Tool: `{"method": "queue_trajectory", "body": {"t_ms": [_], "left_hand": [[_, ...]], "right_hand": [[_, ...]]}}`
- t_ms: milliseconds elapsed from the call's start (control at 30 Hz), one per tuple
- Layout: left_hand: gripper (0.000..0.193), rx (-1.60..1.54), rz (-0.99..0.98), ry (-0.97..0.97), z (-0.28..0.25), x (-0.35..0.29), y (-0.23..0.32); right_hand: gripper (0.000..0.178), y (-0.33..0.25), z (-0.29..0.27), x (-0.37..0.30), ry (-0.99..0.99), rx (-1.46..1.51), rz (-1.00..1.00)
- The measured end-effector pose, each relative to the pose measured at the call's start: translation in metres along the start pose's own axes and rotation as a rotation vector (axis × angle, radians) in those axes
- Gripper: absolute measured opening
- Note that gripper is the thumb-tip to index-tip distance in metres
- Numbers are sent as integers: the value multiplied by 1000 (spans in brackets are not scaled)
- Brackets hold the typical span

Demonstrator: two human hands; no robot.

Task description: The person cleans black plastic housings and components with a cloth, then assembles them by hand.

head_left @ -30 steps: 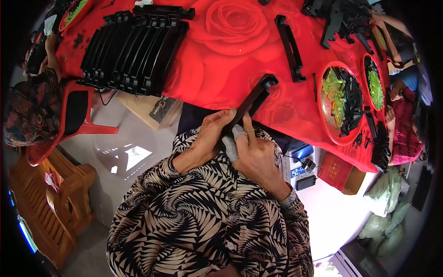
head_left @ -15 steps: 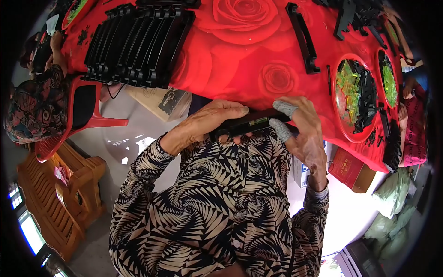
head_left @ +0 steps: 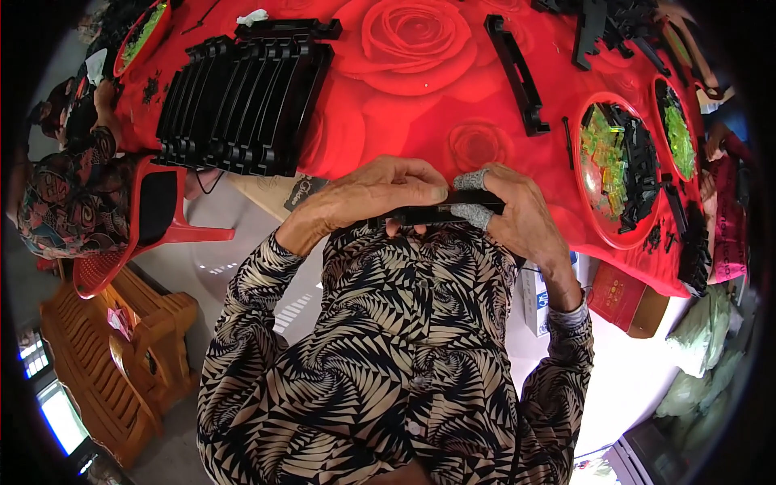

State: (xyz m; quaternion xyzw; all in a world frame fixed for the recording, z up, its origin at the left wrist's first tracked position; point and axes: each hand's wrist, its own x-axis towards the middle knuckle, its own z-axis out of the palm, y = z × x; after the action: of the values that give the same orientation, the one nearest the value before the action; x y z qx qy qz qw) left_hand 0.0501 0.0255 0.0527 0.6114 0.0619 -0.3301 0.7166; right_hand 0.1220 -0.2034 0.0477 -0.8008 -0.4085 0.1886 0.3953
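Observation:
A long black plastic bar (head_left: 430,213) lies across both hands, close against my patterned shirt at the table's near edge. My left hand (head_left: 376,194) is closed round its left part, thumb on top and fingertips showing beneath. Toward the other end, my right hand (head_left: 517,212) pinches the bar between a thumb and a finger, both wrapped in grey cloth. The hands partly cover the bar, so its ends are hard to make out.
Similar black bars (head_left: 242,105) stand in a row at left on the red rose-patterned cloth (head_left: 380,121); one separate bar (head_left: 517,74) lies right of centre. A red tray (head_left: 584,190) holds yellow-green and black pieces. People sit at both sides; a red chair (head_left: 182,234) stands left.
My right hand has shifted left, closer to my left hand. The bar has turned more level, and the green piece seen in it earlier no longer shows.

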Motion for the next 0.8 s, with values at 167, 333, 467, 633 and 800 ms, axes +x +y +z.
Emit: {"method": "queue_trajectory", "body": {"t_ms": [167,333,467,633,800], "left_hand": [[43,29,13,11,-4,3,-2],[39,40,-1,52,-5,8,2],[35,20,3,60,-6,9,1],[35,-42,-12,55,-4,3,4],[44,-302,62,86,-20,-3,-16]], "right_hand": [[29,1,1,2,-49,-149,28],[31,-3,2,5,-68,-231,94],[31,6,5,4,25,-202,4],[34,-9,-14,7,106,-118,-195],[25,-5,-27,-16,645,-122,-38]]}}
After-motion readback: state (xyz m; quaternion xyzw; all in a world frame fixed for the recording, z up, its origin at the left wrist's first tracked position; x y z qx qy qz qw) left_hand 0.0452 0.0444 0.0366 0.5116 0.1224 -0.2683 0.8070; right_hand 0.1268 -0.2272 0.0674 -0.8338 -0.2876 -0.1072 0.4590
